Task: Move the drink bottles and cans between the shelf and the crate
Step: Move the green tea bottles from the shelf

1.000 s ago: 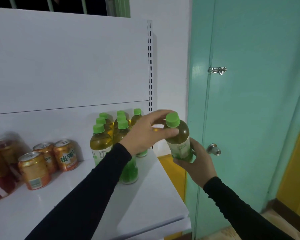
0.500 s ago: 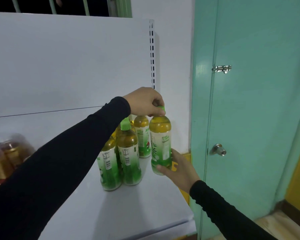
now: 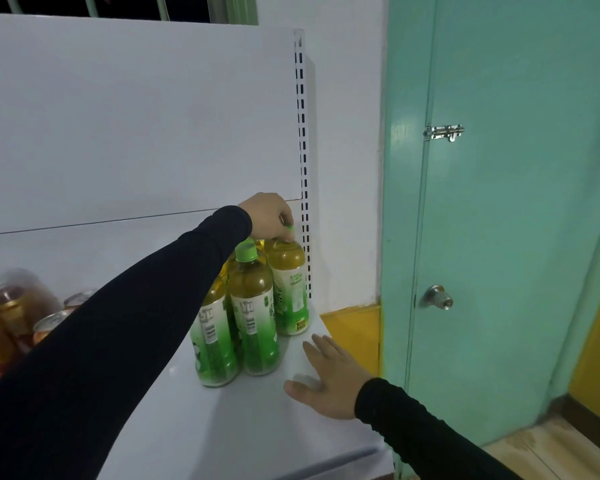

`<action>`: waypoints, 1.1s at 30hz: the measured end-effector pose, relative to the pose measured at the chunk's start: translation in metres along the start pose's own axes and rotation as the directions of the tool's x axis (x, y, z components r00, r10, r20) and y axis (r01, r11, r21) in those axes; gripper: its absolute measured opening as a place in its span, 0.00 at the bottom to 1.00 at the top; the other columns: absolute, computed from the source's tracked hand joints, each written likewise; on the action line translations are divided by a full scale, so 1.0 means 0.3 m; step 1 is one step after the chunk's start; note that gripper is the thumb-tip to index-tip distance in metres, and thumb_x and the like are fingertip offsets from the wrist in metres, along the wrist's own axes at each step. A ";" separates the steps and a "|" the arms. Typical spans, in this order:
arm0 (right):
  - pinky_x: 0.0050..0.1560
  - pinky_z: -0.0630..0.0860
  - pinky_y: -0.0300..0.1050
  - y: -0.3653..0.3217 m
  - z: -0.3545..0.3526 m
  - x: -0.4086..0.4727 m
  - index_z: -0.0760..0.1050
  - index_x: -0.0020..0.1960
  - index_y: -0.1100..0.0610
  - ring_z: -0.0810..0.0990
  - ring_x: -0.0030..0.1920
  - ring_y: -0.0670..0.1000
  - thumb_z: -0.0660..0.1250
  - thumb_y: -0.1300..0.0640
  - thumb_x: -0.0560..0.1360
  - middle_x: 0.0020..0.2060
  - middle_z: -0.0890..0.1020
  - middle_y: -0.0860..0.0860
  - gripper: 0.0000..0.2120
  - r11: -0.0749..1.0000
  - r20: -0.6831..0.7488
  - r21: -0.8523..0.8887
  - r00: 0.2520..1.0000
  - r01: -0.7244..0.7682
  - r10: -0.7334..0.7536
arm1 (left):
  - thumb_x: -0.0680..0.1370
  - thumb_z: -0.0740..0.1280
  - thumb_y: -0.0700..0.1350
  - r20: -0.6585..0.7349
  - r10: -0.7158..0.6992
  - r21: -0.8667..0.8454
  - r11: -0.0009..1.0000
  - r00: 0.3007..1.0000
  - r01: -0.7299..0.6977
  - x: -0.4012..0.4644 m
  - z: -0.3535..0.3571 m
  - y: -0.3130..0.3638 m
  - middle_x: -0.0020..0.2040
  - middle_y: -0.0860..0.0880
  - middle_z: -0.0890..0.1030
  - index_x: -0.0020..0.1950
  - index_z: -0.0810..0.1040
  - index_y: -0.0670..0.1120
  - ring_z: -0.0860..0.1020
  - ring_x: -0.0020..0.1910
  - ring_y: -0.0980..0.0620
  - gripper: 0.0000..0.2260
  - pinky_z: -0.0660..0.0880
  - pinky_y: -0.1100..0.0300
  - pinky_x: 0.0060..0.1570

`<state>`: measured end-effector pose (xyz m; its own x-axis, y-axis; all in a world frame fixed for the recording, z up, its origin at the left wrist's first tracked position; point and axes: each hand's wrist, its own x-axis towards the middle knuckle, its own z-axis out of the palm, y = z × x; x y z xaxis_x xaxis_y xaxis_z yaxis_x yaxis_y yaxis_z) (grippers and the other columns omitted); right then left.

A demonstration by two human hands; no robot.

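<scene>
Green-capped bottles [image 3: 253, 317]: at least four visible. Cans [image 3: 49, 323]: about four, partly hidden.

left hand [image 3: 269, 216] pinches bottle cap [image 3: 289, 231] | right hand [image 3: 329, 375] flat on shelf [image 3: 222, 427]

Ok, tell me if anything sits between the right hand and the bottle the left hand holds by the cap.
Nothing visible does. The right hand lies open on the shelf, in front of the bottle that the left hand grips by the cap. Only bare shelf lies between them; the other bottles stand to the left.
</scene>
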<state>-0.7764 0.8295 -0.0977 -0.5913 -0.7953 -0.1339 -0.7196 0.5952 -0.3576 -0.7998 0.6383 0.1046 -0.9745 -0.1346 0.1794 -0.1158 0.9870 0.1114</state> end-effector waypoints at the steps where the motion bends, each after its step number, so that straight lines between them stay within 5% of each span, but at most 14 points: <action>1: 0.79 0.42 0.50 0.003 0.012 0.010 0.43 0.82 0.55 0.39 0.80 0.53 0.34 0.19 0.54 0.81 0.42 0.53 0.64 1.000 0.006 -0.019 1.000 0.007 -0.006 | 0.77 0.73 0.49 0.003 -0.004 0.007 1.000 1.000 0.004 0.002 0.006 -0.009 0.58 0.48 0.81 0.63 0.81 0.44 0.76 0.53 0.51 0.17 0.73 0.58 0.55; 7: 0.79 0.41 0.52 0.024 0.064 0.047 0.44 0.82 0.52 0.40 0.80 0.53 0.26 0.18 0.51 0.81 0.43 0.53 0.66 0.990 -0.010 -0.140 1.000 0.014 -0.015 | 0.78 0.71 0.49 0.008 -0.006 0.050 0.999 1.000 0.006 0.020 0.022 -0.021 0.61 0.47 0.80 0.66 0.80 0.45 0.73 0.53 0.51 0.17 0.70 0.59 0.53; 16: 0.79 0.41 0.51 0.023 0.063 0.047 0.44 0.82 0.51 0.41 0.80 0.53 0.25 0.18 0.50 0.81 0.44 0.52 0.67 0.989 -0.016 -0.151 1.000 0.007 -0.009 | 0.80 0.68 0.47 0.037 0.002 0.116 0.993 0.999 -0.007 0.035 0.032 -0.004 0.69 0.47 0.75 0.71 0.76 0.46 0.74 0.65 0.45 0.19 0.72 0.55 0.62; 27: 0.79 0.44 0.51 0.017 0.056 0.040 0.46 0.82 0.52 0.43 0.80 0.53 0.26 0.17 0.51 0.81 0.46 0.52 0.67 0.991 -0.029 -0.133 1.000 -0.004 0.000 | 0.81 0.67 0.48 -0.038 0.027 -0.043 0.999 0.999 -0.029 -0.027 -0.021 -0.070 0.64 0.49 0.78 0.70 0.77 0.49 0.74 0.55 0.52 0.17 0.69 0.61 0.56; 31: 0.77 0.53 0.46 0.005 0.018 0.036 0.54 0.81 0.52 0.53 0.79 0.51 0.50 0.27 0.76 0.80 0.54 0.51 0.42 0.998 -0.125 -0.059 0.991 0.032 -0.039 | 0.80 0.68 0.49 -0.187 -0.036 -0.095 0.995 0.982 0.018 -0.066 -0.059 -0.175 0.60 0.49 0.81 0.65 0.80 0.47 0.76 0.58 0.51 0.15 0.67 0.62 0.56; 33: 0.73 0.60 0.44 0.007 -0.024 0.044 0.60 0.79 0.52 0.62 0.76 0.50 0.56 0.34 0.79 0.78 0.62 0.50 0.35 0.997 -0.277 -0.019 0.958 0.072 -0.075 | 0.79 0.69 0.50 -0.240 -0.100 -0.147 0.987 0.966 0.066 -0.087 -0.066 -0.237 0.55 0.51 0.80 0.63 0.80 0.47 0.77 0.57 0.51 0.15 0.67 0.62 0.54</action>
<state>-0.7884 0.8212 -0.0937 -0.6133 -0.7746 0.1543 -0.7674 0.5382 -0.3483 -0.7622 0.5697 0.1115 -0.8834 -0.2499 0.3964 -0.1500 0.9523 0.2658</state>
